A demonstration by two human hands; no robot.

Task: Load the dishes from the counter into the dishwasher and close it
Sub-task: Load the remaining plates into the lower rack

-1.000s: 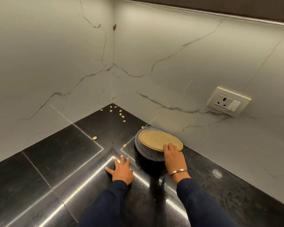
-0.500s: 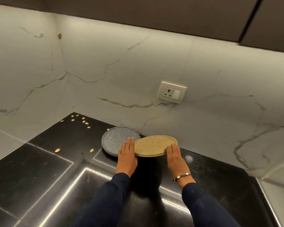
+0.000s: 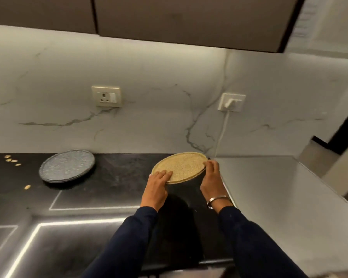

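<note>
The speckled tan plate point(image 3: 180, 166) is pinched at opposite rims by the left hand point(image 3: 156, 187) and right hand point(image 3: 211, 178), tilted clear of the black worktop point(image 3: 113, 181), probably for carrying to the dishwasher.

I can read no text, label, brand, number or sign anywhere in front of me.
</note>
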